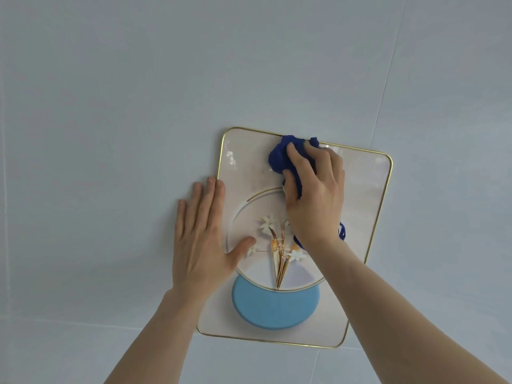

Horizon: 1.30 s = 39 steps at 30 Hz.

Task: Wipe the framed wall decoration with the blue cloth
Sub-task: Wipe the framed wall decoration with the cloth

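Head view: right hand (315,195) is clutching the blue cloth (279,157) under its fingers against the framed wall decoration (363,189) — left hand (202,239) is lying flat, fingers spread, straddling its edge and the pale wall (110,106).

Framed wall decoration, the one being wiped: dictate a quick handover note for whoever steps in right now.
Right hand: closed on the blue cloth, pressing it to the glass near the top edge.
Left hand: open, flat, straddling the left rim, bracing.
Framed wall decoration: hanging on the wall, tilted in view.
Done: cannot tell which parts are already wiped.
Left: likely the lower half, the blue disc and the gold rim.
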Tool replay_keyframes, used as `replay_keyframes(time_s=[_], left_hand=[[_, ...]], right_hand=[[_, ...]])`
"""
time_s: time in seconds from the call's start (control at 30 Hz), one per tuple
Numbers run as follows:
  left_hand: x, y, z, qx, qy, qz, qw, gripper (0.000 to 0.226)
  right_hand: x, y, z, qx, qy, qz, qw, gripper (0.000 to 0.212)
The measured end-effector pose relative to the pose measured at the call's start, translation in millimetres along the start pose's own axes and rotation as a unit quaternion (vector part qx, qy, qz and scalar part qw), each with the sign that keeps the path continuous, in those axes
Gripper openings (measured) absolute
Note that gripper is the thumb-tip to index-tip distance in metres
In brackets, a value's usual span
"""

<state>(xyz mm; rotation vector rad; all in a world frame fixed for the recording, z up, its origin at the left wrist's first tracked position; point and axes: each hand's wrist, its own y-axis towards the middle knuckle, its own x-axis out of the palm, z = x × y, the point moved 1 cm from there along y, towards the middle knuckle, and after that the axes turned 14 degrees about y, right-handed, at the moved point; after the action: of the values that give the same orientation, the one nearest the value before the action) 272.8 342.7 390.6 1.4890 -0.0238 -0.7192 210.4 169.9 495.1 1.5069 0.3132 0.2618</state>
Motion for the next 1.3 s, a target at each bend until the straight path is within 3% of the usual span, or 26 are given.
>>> replay_keyframes(time_s=[0.2, 0.57, 0.93, 1.3], left_hand=[[14.8, 0.0, -5.7, 0.008, -0.032, 0.023, 0.999, 0.111], [23.4, 0.6, -8.9, 0.003, -0.056, 0.051, 0.997, 0.113], [16.3, 1.3, -8.9, 0.002, -0.053, 0.049, 0.997, 0.117], [7.8, 1.1, -13.3, 0.019, -0.041, -0.023, 0.999, 0.150]], right_hand=[[19.7, -12.1, -12.9, -0.003, 0.009, -0.001, 1.000, 0.033], [40.7, -24.8, -20.0, -0.114, 0.003, -0.061, 0.992, 0.054], [22.6, -77.2, -15.1, -0.131, -0.017, -0.139, 0.981, 0.032], [0.3, -122.5, -9.6, -0.149, -0.063, -0.161, 0.974, 0.031]])
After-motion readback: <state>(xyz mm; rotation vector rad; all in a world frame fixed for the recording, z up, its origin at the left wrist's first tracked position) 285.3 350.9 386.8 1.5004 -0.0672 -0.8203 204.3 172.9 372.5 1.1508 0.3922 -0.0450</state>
